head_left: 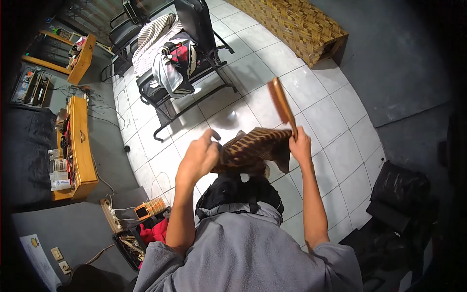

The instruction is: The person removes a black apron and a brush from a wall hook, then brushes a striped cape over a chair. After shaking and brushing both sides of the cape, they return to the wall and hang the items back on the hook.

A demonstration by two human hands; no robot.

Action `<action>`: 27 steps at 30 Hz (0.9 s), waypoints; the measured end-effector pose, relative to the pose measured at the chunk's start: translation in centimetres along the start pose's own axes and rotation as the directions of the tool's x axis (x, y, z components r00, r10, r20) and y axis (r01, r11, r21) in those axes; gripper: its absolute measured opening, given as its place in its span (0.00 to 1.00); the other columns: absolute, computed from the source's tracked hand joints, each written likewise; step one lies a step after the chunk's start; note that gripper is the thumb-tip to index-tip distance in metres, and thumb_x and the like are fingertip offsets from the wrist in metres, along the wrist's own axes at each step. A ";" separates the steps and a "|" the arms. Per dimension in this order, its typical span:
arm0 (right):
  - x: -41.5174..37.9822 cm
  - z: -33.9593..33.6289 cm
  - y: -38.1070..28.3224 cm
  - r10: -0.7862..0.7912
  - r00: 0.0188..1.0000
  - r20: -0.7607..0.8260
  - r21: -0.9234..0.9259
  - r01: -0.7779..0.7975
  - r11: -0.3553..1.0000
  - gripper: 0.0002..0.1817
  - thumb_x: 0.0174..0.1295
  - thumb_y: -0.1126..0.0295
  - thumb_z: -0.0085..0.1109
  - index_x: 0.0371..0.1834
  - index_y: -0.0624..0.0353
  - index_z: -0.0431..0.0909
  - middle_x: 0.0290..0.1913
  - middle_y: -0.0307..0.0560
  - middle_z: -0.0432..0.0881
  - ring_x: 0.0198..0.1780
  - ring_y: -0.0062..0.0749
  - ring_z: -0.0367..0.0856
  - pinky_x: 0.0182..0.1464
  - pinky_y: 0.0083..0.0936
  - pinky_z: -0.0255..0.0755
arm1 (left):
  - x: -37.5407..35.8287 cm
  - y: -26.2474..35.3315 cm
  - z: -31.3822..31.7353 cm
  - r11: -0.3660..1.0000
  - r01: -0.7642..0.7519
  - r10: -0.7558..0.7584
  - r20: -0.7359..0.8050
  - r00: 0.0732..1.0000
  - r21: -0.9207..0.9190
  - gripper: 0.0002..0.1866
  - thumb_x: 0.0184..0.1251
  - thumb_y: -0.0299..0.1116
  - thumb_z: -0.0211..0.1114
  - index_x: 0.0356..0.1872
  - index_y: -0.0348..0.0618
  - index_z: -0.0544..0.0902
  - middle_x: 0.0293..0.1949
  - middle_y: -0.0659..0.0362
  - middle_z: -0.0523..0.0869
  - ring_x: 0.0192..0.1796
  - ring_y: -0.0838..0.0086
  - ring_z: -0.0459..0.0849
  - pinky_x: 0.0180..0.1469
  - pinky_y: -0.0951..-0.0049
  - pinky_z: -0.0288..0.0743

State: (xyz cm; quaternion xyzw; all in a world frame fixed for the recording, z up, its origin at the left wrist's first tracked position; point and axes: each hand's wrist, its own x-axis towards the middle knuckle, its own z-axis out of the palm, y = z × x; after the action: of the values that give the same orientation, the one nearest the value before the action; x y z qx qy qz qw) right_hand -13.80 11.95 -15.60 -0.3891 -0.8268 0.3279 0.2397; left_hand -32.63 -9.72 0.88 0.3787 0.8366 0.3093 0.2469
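Note:
A brown and black patterned cloth [255, 146] hangs stretched between my two hands, in front of my waist. My left hand [202, 153] is closed on the cloth's left end, with its index finger pointing up. In my right hand [300, 146] is the handle of a wooden brush [282, 104], which stands nearly upright with its brown bristles facing left. The cloth's right end reaches the same hand, just under the brush, and one dark corner droops below it.
A black chair [194, 29] holds striped and folded cloths [155, 44] ahead. At left, a wooden shelf [85, 146] carries bottles. A woven bench [292, 29] stands far right. By my left elbow lies an open bag [127, 246] with red cloth; cables trail over the tiled floor.

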 end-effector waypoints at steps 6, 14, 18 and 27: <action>7.6 4.0 -3.6 -0.022 0.986 -0.164 0.160 0.048 0.986 0.14 0.52 0.68 0.60 0.32 0.64 0.67 0.30 0.57 0.74 0.35 0.52 0.76 0.36 0.40 0.68 | -0.8 6.1 0.1 0.904 0.067 0.144 0.448 0.883 -0.422 0.27 0.50 0.24 0.44 0.57 0.37 0.67 0.31 0.52 0.79 0.33 0.69 0.78 0.36 0.73 0.71; -1.6 3.6 -9.2 -0.188 0.926 -0.326 0.248 0.276 0.929 0.11 0.64 0.69 0.46 0.32 0.67 0.71 0.22 0.52 0.72 0.23 0.41 0.71 0.28 0.30 0.65 | -1.0 3.6 -2.6 -0.055 0.083 0.214 0.070 0.974 -0.995 0.08 0.60 0.29 0.49 0.35 0.34 0.72 0.34 0.54 0.78 0.35 0.72 0.81 0.37 0.78 0.77; -7.1 6.0 -7.8 -0.236 0.972 0.001 0.487 0.206 0.849 0.07 0.57 0.76 0.44 0.37 0.65 0.70 0.24 0.60 0.73 0.28 0.58 0.74 0.30 0.43 0.68 | -1.0 6.2 -4.2 -0.374 0.019 0.195 -0.059 0.979 -0.927 0.03 0.66 0.27 0.44 0.37 0.40 0.65 0.37 0.54 0.74 0.40 0.68 0.79 0.42 0.71 0.78; -14.6 20.1 17.7 0.451 0.465 0.762 -0.495 -0.031 0.868 0.20 0.59 0.58 0.46 0.42 0.61 0.79 0.43 0.62 0.79 0.46 0.47 0.79 0.47 0.36 0.71 | -2.2 8.0 -8.2 -0.474 -0.121 0.390 -0.331 0.859 -0.872 0.06 0.65 0.25 0.41 0.40 0.47 0.62 0.42 0.51 0.72 0.51 0.60 0.73 0.53 0.56 0.71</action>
State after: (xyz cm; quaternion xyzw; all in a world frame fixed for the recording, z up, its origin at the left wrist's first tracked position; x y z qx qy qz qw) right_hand -9.82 1.62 -44.03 -0.3309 -0.8174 0.3251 -0.3416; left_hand -32.76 -9.93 12.54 0.2255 0.0540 0.8742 0.4265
